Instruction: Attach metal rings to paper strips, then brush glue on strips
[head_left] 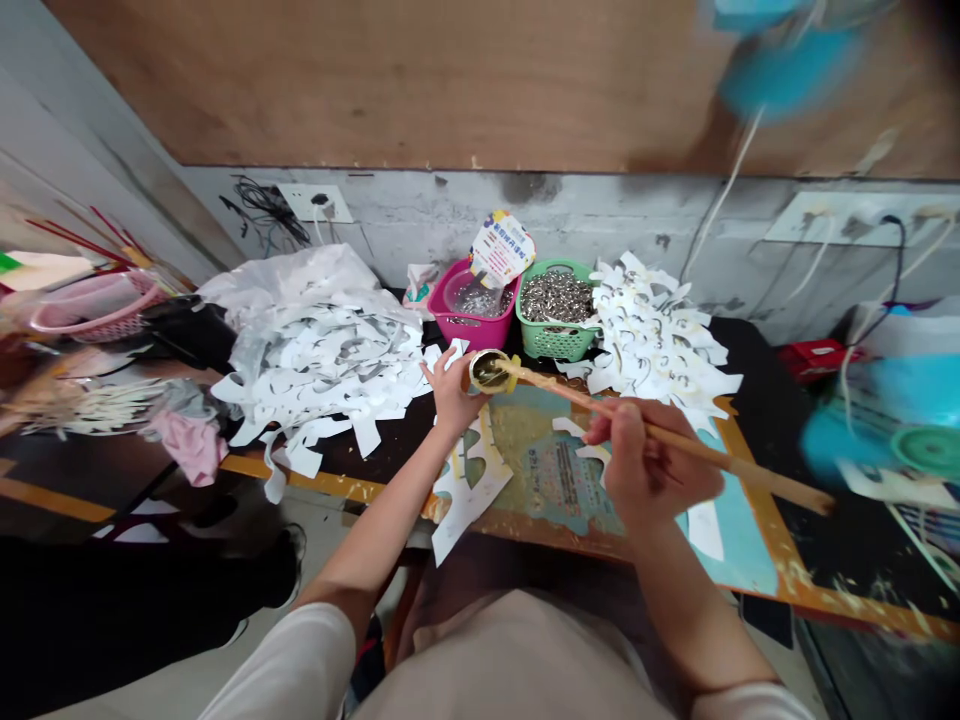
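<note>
The left hand (452, 398) grips a small tin can (489, 372) at centre frame. The right hand (651, 465) closes around a wooden stick (660, 440), its tip inside the can. Both are above the counter (847, 550), with white paper cutouts (322, 370) heaped just beyond.

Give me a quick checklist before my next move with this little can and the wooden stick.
Small can held in left hand: ok.
Wooden stick in right hand, tip inside the can: ok.
Amount left in the can: cannot tell, glare hides it.
Left fingers apart from the white paper cut-outs: not ok, they sit at the pile's edge.
Green basket of metal pieces within reach: ok, it looks close, just past the can.
</note>
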